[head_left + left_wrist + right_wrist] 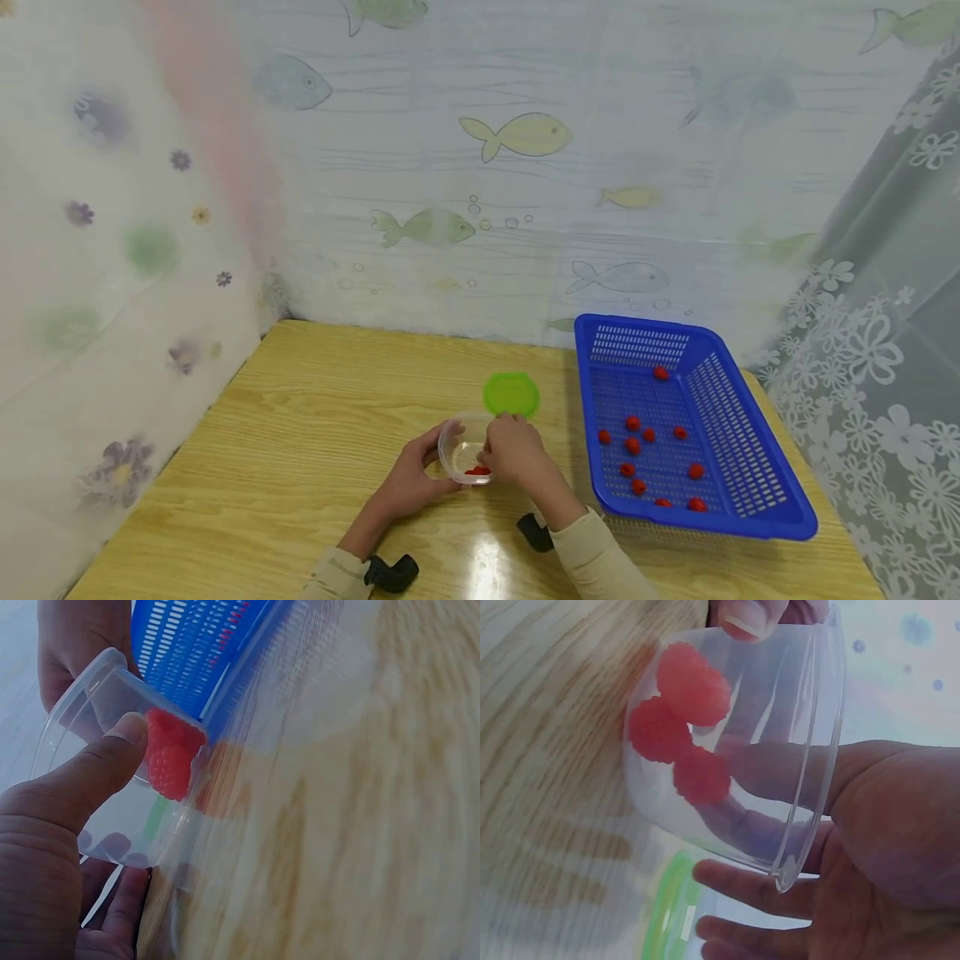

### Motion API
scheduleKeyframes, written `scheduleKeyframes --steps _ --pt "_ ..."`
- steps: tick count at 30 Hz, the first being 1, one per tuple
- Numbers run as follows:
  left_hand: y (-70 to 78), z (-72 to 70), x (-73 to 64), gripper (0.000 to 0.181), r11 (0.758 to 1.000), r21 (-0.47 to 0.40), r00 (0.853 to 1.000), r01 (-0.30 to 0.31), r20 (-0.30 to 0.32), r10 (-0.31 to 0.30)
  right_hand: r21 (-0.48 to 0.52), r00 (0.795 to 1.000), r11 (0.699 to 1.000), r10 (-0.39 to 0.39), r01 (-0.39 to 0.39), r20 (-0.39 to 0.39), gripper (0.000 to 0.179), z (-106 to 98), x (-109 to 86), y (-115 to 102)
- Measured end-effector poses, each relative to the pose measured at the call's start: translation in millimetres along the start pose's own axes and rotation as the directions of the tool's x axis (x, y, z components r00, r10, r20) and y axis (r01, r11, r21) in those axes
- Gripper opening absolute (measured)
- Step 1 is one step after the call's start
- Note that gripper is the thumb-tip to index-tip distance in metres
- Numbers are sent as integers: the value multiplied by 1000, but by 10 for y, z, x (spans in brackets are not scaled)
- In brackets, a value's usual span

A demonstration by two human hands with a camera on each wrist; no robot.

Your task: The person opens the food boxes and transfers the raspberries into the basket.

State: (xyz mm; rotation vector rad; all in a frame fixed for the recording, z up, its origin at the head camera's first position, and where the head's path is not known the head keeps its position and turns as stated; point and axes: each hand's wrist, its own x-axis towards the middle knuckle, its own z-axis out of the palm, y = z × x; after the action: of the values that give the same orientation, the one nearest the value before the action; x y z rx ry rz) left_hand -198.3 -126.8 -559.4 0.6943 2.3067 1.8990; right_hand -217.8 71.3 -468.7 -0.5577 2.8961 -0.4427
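Note:
My left hand (412,477) grips a clear plastic tub (465,440) from the side, its thumb (112,761) on the near wall and the fingers around the far side. The tub stands over the wooden table. Down inside it, my right hand (517,450) has thumb and index finger through the opening, pinching a red raspberry (703,776) near the bottom. More raspberries (694,682) lie beside that one against the tub's wall. The other right fingers (754,889) stay outside the rim. Part of the tub is hidden behind the right hand in the head view.
A blue slotted basket (585,417) stands to the right, with several loose raspberries (633,446) on its floor. Just behind the tub lies a green lid (512,394) on the table (315,417). Fish-patterned curtains (525,275) hang along the table's back and sides.

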Motion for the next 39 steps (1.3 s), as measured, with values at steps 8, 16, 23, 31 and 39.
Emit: scheduleKeyframes --steps 8,16,23,31,39 --pt "-8 3 0 89 1000 5 1000 -4 -1 4 115 997 993 -13 21 -78 21 -7 -63 33" --pt "-13 3 6 89 1000 7 1000 3 -4 -3 397 977 908 -52 133 -209 14 -167 -293 112" --pt "-27 5 5 91 1000 7 1000 15 -9 -15 600 962 762 -113 244 -248 16 -634 -627 362" --pt "-45 7 3 91 999 18 999 26 -25 -25 575 935 764 -101 291 -339 21 -1267 -809 997" --pt "-73 16 18 89 1000 28 1000 -2 -19 3 545 969 828 8 132 -247 46 -1570 -656 1779"
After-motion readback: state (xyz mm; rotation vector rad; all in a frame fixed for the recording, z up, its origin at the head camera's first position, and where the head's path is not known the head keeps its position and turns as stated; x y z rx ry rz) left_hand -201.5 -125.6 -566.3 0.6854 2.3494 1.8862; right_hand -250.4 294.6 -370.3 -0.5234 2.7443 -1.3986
